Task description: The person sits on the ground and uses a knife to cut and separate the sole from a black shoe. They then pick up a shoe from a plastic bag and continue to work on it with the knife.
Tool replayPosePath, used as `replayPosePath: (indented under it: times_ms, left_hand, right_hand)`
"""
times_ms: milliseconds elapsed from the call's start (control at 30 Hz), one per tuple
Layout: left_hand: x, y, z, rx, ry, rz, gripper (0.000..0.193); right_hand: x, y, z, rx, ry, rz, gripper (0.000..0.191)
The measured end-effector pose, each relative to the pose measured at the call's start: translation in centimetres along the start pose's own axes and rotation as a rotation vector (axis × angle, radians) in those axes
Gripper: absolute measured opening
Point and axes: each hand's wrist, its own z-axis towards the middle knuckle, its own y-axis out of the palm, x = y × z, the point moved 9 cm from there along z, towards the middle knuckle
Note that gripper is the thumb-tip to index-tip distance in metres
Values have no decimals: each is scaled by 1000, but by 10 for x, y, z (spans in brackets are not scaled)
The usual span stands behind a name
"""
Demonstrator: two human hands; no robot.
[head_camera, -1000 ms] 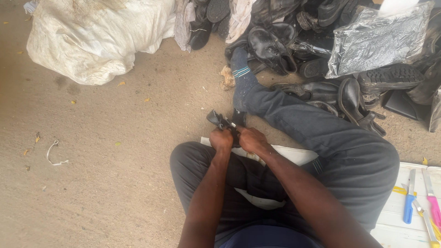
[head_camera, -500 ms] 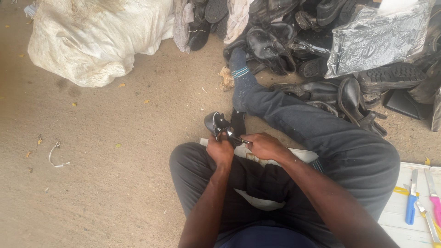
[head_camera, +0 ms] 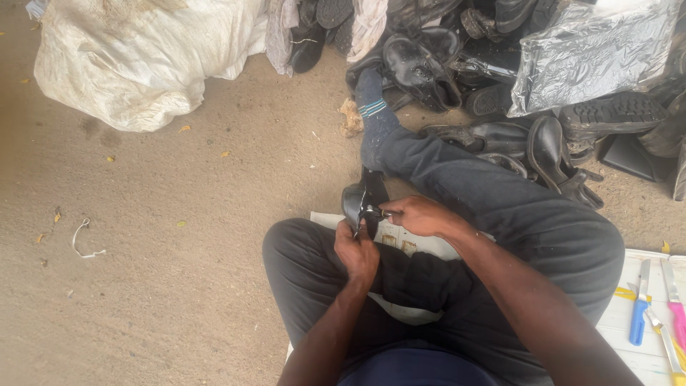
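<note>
Black leather shoe (head_camera: 361, 200) is sitting over the lap; left hand (head_camera: 357, 251) is gripping it from below, fingers curled tight, while right hand (head_camera: 418, 214) is pinching something tiny at its strap.

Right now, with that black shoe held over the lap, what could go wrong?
The left hand grips the black shoe from below while the right hand works at its strap with something small I cannot make out; if it is sharp, a slip could nick the left fingers. The shoe hangs over the knee unsupported, so it might twist loose. The bright-handled tools lie near the right elbow and could be knocked.
</note>
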Motion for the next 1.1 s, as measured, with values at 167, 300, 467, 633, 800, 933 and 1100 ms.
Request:
replayPosePath:
  times_ms: [167,300,467,633,800,933,1100]
  left_hand:
    - [-14,-10,5,30,-151,-101,13]
    - [-15,-11,6,26,-134,-200,10]
    - [-22,-8,-7,14,-125,-243,9]
    - [-33,-10,-13,48,-175,-175,9]
    - [-16,-7,-13,19,-275,-532,10]
    - [-14,-34,-25,7,-554,-766,28]
    - [-35,-45,-11,-29,-696,-766,30]
  right_hand:
    - [-17,5,-10,-3,31,-142,47]
    - [0,-11,-54,-42,-62,-152,48]
    - [28,-29,-64,70,12,-136,46]
    - [-15,2,-22,94,-80,-237,47]
    - [-47,11,-36,170,-166,-392,47]
    - [-27,25,-83,9,-132,-261,54]
    - [-12,11,-94,341,-156,-89,53]
